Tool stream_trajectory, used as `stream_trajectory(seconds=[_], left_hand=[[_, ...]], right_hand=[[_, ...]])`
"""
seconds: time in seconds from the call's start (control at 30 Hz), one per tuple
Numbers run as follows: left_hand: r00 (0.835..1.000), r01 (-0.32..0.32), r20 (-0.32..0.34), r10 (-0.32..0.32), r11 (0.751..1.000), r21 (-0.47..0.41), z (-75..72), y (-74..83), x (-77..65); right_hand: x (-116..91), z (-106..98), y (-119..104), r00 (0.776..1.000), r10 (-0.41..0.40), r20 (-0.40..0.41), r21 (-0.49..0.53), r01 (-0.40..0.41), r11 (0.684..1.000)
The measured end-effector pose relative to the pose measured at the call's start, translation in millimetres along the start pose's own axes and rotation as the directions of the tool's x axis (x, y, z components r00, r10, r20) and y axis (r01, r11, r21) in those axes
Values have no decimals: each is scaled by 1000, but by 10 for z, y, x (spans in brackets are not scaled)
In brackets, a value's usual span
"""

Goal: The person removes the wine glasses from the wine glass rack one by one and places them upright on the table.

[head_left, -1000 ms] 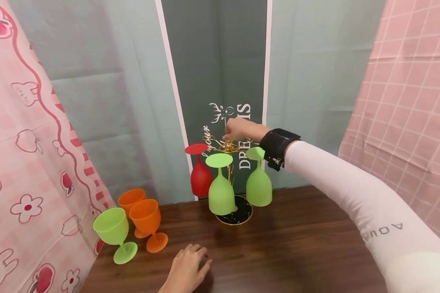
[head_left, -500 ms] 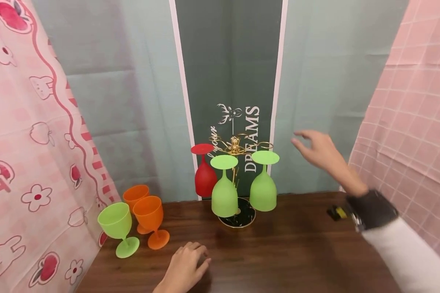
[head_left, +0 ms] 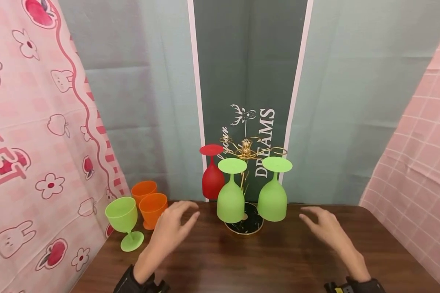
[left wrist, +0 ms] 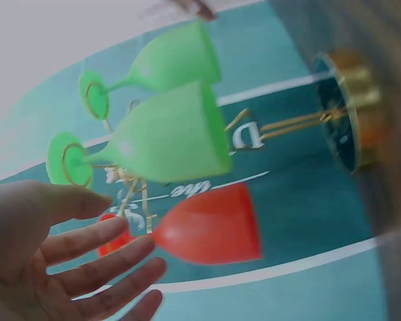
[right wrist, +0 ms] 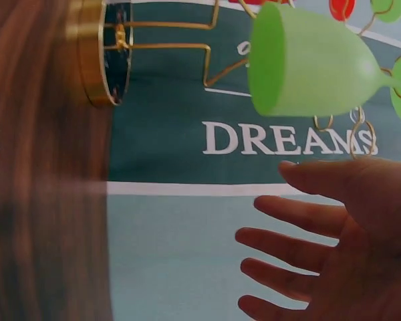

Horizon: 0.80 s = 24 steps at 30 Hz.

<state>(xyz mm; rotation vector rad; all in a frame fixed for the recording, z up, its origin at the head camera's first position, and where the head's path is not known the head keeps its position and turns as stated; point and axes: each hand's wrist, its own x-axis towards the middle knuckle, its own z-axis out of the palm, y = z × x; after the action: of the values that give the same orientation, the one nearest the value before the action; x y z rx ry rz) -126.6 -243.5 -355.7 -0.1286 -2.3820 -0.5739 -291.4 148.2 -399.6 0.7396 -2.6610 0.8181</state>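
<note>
A gold glass rack [head_left: 246, 152] on a round black base [head_left: 252, 224] stands mid-table. From it hang upside down a red goblet [head_left: 213, 181], a green goblet [head_left: 230, 203] in front and another green goblet [head_left: 272, 202] at the right. Both hands are held up with nothing in them. My left hand [head_left: 171, 224] is left of the rack, fingers spread in the left wrist view, its outline partly covering the front orange goblet [head_left: 152, 209]. To the rack's right is my right hand [head_left: 326, 228], its fingers apart and clear of the hanging green goblet [right wrist: 314, 67].
At the table's left side a green goblet [head_left: 121, 215] stands upright, with a second orange goblet [head_left: 143, 189] behind the front one. A printed cloth [head_left: 256, 61] hangs behind the table [head_left: 278, 260]. Pink curtains flank both sides.
My right hand has left the top of the rack, swinging right and then down beside it. My left hand has risen off the table, moving slightly left. The view has shifted left.
</note>
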Motion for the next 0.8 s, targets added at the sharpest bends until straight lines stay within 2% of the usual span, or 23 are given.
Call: stream_trajectory(seconds=[0.13,0.27,0.4,0.53,0.6,0.7,0.8], left_hand=[[992,-100,-81,95,994,-47,-58,148,305],[968,-229,-121,220,972,-60,-5,328,666],[936,-347,-64,346,938,0,106,478,967],[900,-436,46,434,897,75,209,603,1104],[894,-447,89,440,888,103,246,651,1129],[907,-416,125,402,901,122,271,700,1146],[920,-383,133,369,918,106,286,717,1163]], right_hand=[[-130,104,11,999,4,45,19,-5,1000],[-166,125,38,997,10,71,21,-12,1000],[-165,89,74,995,29,90,24,-31,999],[-186,42,134,990,48,129,23,-51,998],[-194,21,165,989,55,138,27,-59,998],[-189,1,197,988,63,143,32,-68,997],[-176,-4,215,986,62,153,42,-70,997]])
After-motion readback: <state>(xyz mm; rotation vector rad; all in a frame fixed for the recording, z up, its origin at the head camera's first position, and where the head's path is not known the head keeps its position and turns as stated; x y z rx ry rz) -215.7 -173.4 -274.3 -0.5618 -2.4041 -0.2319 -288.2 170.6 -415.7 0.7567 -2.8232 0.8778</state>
